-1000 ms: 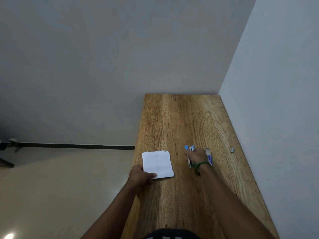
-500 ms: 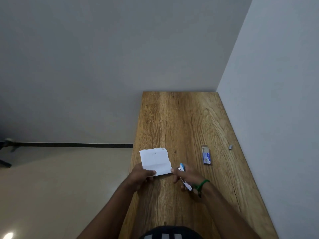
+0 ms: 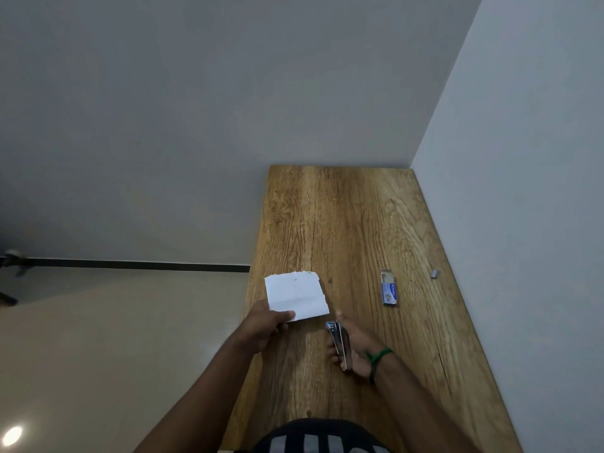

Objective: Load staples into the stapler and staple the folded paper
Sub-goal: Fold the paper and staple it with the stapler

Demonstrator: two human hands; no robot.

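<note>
1. Left hand. We find the left hand [image 3: 266, 328] at the near left corner of the folded paper [image 3: 295, 295]. The thumb lies on top of the sheet and the fingers curl beneath it, so the hand pinches the paper.

2. Folded paper. The white sheet sits over the wooden table [image 3: 343, 223], near its left edge. Its far edge looks ragged and fold creases cross its face. We cannot tell whether the sheet rests on the surface or is held just above it.

3. Right hand. The right hand [image 3: 354, 346] is turned palm-up over the table, to the right of the paper. Its fingers curl round the stapler [image 3: 340, 343] and grip it; the thumb extends toward the sheet. A green band [image 3: 379, 354] circles the wrist.

4. Stapler. The silver body lies along the palm, with the blue-tipped nose pointing away from the person. The nose is just beside the paper's near right corner, not touching it. We cannot tell whether staples are inside.

5. Other items. A blue staple box [image 3: 389, 291] lies flat on the table, well to the right of the paper, its far end open. 1 small grey staple strip [image 3: 434, 273] lies further right, near the wall.
</note>
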